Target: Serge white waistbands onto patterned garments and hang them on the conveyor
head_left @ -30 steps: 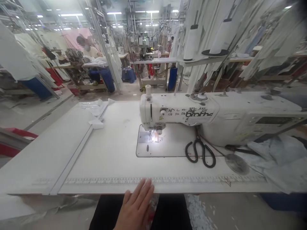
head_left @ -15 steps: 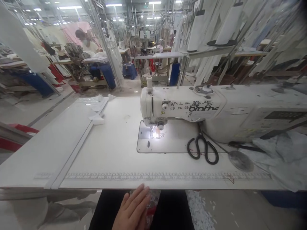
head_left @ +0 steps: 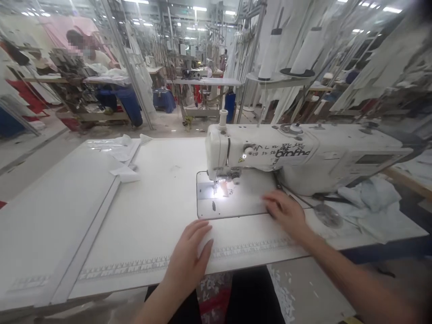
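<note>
My left hand (head_left: pixel 191 252) rests at the front of the white table (head_left: pixel 155 202), its fingers stretched out and nothing in it. Its fingertips lie just below the metal plate of the sewing machine (head_left: pixel 263 148). Over the black-handled scissors (head_left: pixel 277 177) is my right hand (head_left: pixel 286 213), blurred by motion. It covers most of the scissors' handles, so whether its fingers grip them is hidden. The machine's lamp lights the needle area (head_left: pixel 219 188).
A printed ruler strip (head_left: pixel 135 266) runs along the table's front. Folded white fabric (head_left: pixel 123 173) lies at the left, bunched pale cloth (head_left: pixel 371 202) at the right. Thread cones (head_left: pixel 270 56) stand behind the machine. A person (head_left: pixel 96 56) sits at the back left.
My left hand has risen from my lap onto the table. My right hand has come out to the scissors. The view has turned somewhat to the right.
</note>
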Demonstrator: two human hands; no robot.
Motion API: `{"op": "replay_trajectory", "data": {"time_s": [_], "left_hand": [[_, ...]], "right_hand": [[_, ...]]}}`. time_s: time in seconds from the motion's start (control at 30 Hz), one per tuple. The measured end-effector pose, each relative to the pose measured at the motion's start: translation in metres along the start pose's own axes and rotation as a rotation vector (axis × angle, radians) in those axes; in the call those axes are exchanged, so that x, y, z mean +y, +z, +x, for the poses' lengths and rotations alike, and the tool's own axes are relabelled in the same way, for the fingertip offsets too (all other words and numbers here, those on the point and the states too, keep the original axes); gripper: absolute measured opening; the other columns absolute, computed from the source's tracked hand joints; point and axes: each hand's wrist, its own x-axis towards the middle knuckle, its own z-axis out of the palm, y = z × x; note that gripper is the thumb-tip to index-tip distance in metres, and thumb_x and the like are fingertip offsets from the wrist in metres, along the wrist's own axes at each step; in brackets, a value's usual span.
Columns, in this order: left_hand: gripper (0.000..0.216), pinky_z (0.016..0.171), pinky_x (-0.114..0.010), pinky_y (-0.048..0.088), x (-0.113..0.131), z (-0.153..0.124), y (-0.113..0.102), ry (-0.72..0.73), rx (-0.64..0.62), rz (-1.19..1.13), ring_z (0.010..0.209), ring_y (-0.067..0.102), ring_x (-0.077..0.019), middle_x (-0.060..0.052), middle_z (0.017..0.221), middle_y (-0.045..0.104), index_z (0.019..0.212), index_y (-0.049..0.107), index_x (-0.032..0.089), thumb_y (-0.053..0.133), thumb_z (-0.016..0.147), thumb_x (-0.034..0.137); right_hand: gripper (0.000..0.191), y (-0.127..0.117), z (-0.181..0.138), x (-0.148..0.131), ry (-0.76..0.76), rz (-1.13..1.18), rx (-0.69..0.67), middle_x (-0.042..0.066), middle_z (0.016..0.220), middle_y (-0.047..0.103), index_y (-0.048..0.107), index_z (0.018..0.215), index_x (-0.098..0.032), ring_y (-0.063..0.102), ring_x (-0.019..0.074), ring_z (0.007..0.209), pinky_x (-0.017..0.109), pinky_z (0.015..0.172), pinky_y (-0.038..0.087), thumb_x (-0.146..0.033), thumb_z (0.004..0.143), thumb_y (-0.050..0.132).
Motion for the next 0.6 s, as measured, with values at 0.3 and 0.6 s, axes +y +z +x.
{"op": "replay_trajectory", "data": {"time_s": [0.3, 0.6], "left_hand": [[0.026, 0.094, -0.043, 0.041, -0.011, -0.005, 0.008, 0.052, -0.075, -0.052, 0.117, 0.038, -0.0225, -0.005, 0.120, 0.049, 0.107, 0.052, 0.020, 0.045, 0.081, 0.023], [0.026, 0.093, -0.042, 0.040, -0.010, -0.006, 0.006, 0.032, -0.130, -0.048, 0.118, 0.036, -0.0226, -0.004, 0.120, 0.048, 0.107, 0.051, 0.022, 0.043, 0.082, 0.024]], "right_hand": [[0.019, 0.094, 0.073, -0.036, 0.394, 0.146, -0.232, 0.003, 0.082, 0.065, 0.061, 0.086, -0.017, 0.059, 0.0162, 0.073, 0.027, 0.070, 0.044, -0.028, 0.073, 0.054], [0.013, 0.097, 0.074, -0.034, 0.377, 0.096, -0.257, -0.001, 0.075, 0.063, 0.060, 0.074, -0.019, 0.055, 0.0154, 0.073, 0.026, 0.071, 0.037, -0.029, 0.072, 0.052]]}}
